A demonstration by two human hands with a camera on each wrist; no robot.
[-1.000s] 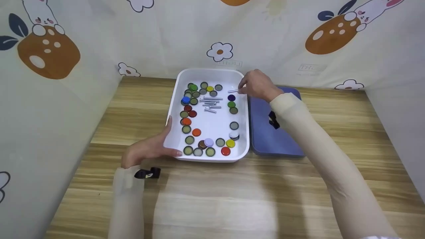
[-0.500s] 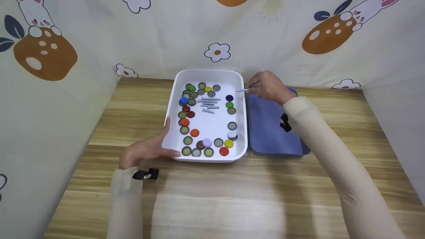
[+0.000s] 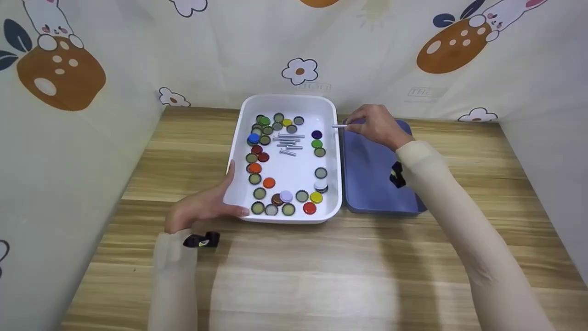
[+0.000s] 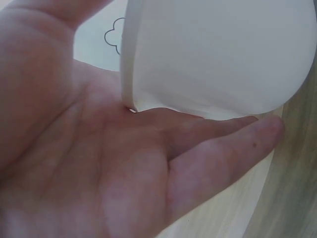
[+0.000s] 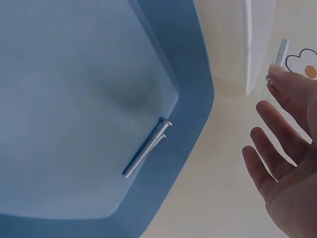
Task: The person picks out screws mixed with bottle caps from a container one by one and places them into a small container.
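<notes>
My right hand (image 3: pixel 374 124) pinches a silver screw (image 3: pixel 339 126) between thumb and fingertips, above the gap between the white tray (image 3: pixel 338 184) and the blue tray (image 3: pixel 383 184). In the right wrist view the threaded end of that screw (image 5: pixel 282 52) points away from the fingertips; the other fingers are loosely bent. My left hand (image 3: pixel 202 209) rests against the white tray's near left corner, thumb along the front rim. Its fingers (image 4: pixel 223 158) lie straight along the tray wall in the left wrist view. Several screws (image 3: pixel 289 142) lie grouped inside the white tray.
Many bottle caps (image 3: pixel 255 168) in mixed colours, some turned over, lie around the white tray's floor. Two screws (image 5: pixel 148 148) lie along the blue tray's inner wall. Both trays stand side by side on a wooden table (image 3: pixel 298 276), near a patterned cloth wall (image 3: pixel 229 50).
My right hand has moved right with the screw, from over the white tray to the blue tray's far left corner. The left hand keeps its place at the tray corner.
</notes>
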